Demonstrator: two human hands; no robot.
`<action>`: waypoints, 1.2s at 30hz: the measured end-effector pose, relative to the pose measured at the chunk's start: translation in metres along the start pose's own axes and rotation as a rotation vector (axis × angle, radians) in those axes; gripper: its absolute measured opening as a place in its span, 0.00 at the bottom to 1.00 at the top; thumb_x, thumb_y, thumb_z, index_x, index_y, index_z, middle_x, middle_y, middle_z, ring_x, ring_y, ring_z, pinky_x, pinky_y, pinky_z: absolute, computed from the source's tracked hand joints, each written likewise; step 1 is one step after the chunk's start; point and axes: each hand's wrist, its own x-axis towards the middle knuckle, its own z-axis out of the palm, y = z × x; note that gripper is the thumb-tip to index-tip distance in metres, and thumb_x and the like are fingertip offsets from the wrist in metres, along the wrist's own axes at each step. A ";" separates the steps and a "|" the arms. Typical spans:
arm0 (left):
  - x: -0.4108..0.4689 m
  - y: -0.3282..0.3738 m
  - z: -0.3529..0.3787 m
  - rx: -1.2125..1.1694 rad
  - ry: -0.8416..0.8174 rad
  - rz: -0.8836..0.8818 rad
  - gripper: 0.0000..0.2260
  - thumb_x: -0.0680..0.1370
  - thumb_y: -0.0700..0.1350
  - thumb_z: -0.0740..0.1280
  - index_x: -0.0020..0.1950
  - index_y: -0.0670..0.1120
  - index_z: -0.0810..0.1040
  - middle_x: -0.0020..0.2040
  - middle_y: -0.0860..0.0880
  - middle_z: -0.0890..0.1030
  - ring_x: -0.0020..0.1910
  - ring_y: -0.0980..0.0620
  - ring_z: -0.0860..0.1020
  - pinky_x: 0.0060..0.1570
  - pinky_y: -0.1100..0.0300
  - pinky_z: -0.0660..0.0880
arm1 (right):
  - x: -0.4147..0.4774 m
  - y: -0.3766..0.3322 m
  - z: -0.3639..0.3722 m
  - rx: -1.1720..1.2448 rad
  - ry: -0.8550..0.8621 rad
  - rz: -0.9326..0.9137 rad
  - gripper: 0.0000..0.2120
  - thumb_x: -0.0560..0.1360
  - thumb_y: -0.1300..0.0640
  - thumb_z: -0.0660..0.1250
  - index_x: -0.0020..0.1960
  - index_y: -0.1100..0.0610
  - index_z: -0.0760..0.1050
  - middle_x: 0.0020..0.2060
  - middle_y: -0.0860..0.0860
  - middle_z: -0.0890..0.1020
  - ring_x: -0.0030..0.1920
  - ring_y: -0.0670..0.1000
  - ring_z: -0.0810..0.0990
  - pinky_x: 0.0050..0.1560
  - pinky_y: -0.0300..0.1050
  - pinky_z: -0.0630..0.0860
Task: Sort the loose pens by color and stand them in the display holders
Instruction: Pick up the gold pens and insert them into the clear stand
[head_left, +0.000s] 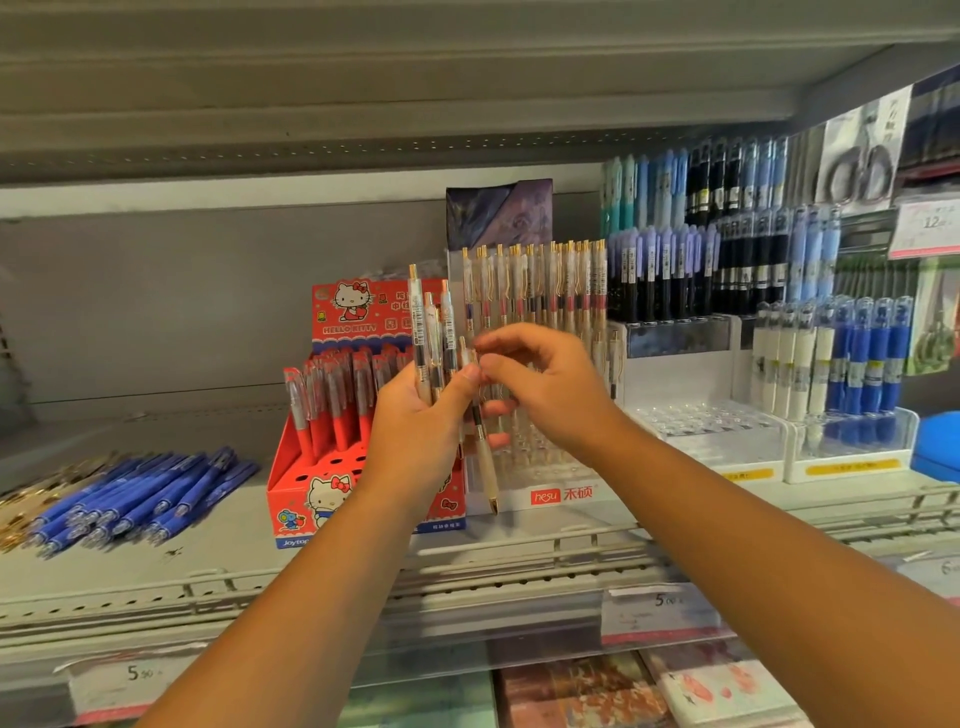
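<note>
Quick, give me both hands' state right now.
Left hand: grips a bunch of clear pens.
Right hand: pinches one cream-grip pen.

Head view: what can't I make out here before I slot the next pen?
All in the head view:
Lower ends of the pen bundle: hidden inside the left hand.
Whether the right hand pinches the single pen: fingertips of both hands overlap there.
Free holes in the clear holder: both hands cover them.
Gold pens: cut off by the left edge, blurred.
Price tag: fine print blurred.
</note>
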 end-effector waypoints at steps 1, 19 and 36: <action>0.000 0.000 0.000 0.005 -0.004 0.005 0.07 0.80 0.44 0.66 0.57 0.50 0.79 0.47 0.50 0.86 0.43 0.46 0.86 0.33 0.54 0.82 | -0.001 0.000 0.000 0.014 -0.027 0.018 0.09 0.78 0.64 0.67 0.54 0.54 0.80 0.46 0.52 0.83 0.45 0.46 0.84 0.39 0.39 0.81; 0.002 -0.001 0.002 -0.020 -0.007 0.010 0.08 0.82 0.42 0.63 0.61 0.47 0.73 0.47 0.48 0.86 0.44 0.47 0.85 0.34 0.54 0.82 | -0.005 -0.004 -0.013 0.153 0.015 0.095 0.14 0.71 0.70 0.72 0.52 0.56 0.80 0.44 0.53 0.86 0.47 0.51 0.85 0.46 0.44 0.81; 0.005 -0.002 0.000 0.011 0.082 0.001 0.07 0.84 0.41 0.58 0.55 0.49 0.74 0.38 0.46 0.80 0.34 0.49 0.76 0.33 0.56 0.77 | 0.020 -0.002 -0.030 -0.010 0.322 0.061 0.14 0.74 0.69 0.70 0.49 0.50 0.77 0.45 0.49 0.82 0.44 0.46 0.84 0.40 0.39 0.81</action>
